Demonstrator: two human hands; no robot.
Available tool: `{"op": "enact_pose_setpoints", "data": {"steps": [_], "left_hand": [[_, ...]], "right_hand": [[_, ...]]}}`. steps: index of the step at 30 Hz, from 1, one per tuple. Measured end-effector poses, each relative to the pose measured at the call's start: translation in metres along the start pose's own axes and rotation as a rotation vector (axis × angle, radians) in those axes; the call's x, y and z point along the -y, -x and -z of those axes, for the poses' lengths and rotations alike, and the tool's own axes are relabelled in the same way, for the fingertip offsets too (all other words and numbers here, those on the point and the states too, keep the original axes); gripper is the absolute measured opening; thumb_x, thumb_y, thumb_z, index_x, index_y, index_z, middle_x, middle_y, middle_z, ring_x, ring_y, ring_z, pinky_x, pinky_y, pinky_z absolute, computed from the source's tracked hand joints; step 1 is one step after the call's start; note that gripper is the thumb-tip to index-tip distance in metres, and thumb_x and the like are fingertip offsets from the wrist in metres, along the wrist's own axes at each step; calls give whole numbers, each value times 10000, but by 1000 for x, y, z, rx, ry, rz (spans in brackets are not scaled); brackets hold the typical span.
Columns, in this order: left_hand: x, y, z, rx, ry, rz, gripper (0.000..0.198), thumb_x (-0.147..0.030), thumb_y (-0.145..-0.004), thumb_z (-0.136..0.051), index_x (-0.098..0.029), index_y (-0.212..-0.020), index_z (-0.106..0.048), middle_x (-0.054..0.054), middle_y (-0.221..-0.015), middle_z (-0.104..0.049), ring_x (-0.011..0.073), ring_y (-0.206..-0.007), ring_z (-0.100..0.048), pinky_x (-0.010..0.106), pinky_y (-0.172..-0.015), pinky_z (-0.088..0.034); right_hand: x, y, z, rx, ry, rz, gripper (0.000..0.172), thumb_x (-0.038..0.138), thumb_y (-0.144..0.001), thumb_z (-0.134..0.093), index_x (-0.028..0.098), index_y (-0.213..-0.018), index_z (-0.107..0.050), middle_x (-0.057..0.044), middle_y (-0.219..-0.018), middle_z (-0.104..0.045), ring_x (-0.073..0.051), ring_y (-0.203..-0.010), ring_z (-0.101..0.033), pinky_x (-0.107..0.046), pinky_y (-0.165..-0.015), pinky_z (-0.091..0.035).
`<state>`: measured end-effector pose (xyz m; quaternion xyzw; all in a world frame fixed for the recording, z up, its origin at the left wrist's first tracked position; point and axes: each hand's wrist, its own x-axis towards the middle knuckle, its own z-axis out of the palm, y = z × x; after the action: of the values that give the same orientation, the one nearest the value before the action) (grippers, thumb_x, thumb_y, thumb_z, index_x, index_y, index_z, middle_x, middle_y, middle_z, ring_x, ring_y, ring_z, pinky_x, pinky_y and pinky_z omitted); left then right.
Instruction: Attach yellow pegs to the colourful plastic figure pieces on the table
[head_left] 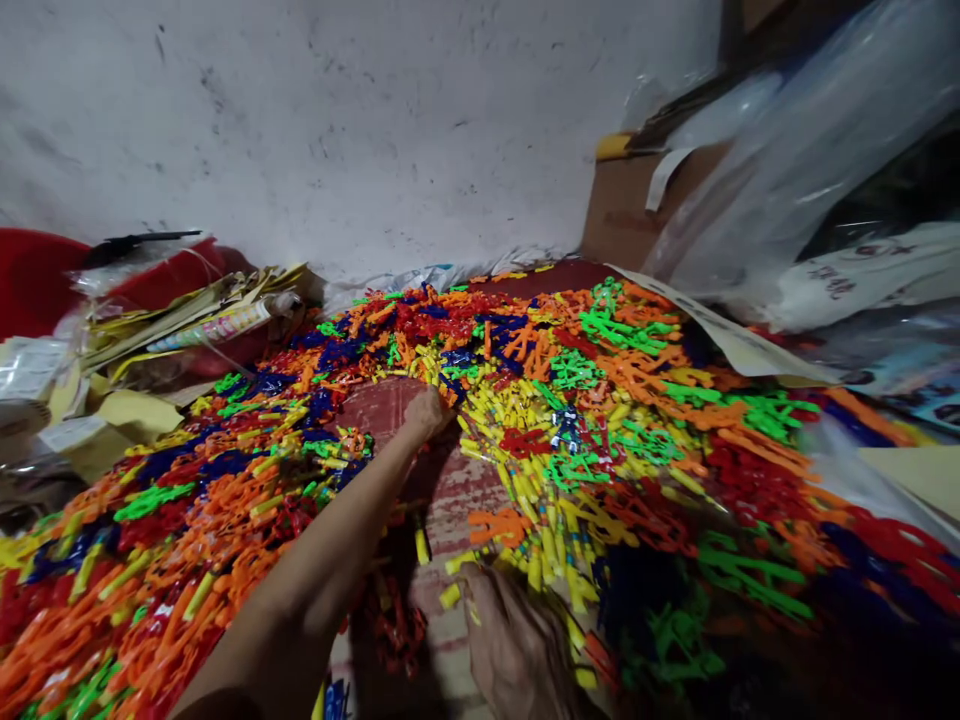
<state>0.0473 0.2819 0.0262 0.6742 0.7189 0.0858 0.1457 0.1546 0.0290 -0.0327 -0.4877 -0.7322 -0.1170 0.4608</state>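
Observation:
My left hand (427, 412) reaches forward to the edge of a bare strip of the worn red surface (457, 495). Its fingers look curled in against the heap, beside an orange piece, and what they hold is hidden. Low in the view, my right hand (517, 635) is bent with thumb and fingers together around a small yellow plastic piece. Short yellow plastic tubes (551, 545) lie thickly beyond and beside it. One loose yellow tube (422, 546) rests on the bare strip between the hands. Orange plastic pieces (499, 525) lie just above the right hand.
Heaped orange, red, blue and green plastic pieces (225, 530) spread on both sides. Stacked paper and card (187, 320) stand at left near a red tub (34, 285). A cardboard box (630, 205) and clear plastic bags (787, 170) are at right. A stained white wall (375, 130) closes the back.

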Motion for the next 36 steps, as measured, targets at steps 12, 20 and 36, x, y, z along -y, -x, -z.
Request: {"op": "enact_pose_setpoints", "data": {"steps": [12,20,36], "left_hand": [[22,126,27,198,898,-197,337,-395,-804,-596,-109,-974,-653,78,-833,-705,170,-632,-655,274,-583,-528],[42,232,29,583,1365,41,414,-274,-518,-925,-148,-817,-668,-13,-714,-670,88,-512,-562,203,-488,-493],[46,261,13,693,1234,-171,375,-437,-710,-834,-150,-824,-621,-17,-632,-636,75,-453,-513,186,-418,-331]], "right_hand": [[-16,-27,30,-86,-309,-466,321,434,-999,-431,202,-881,-620,-91,-812,-704,-194,-752,-674,-297,-686,-512],[-15,-43,80,27,-1036,-1144,412,592,-753,-725,209,-831,-596,97,-528,-366,-55,-416,-310,-174,-372,-274],[-3,-10,68,195,-1436,-1289,491,580,-575,-853,186,-728,-602,131,-459,-310,-18,-387,-156,-185,-369,-132]]}}
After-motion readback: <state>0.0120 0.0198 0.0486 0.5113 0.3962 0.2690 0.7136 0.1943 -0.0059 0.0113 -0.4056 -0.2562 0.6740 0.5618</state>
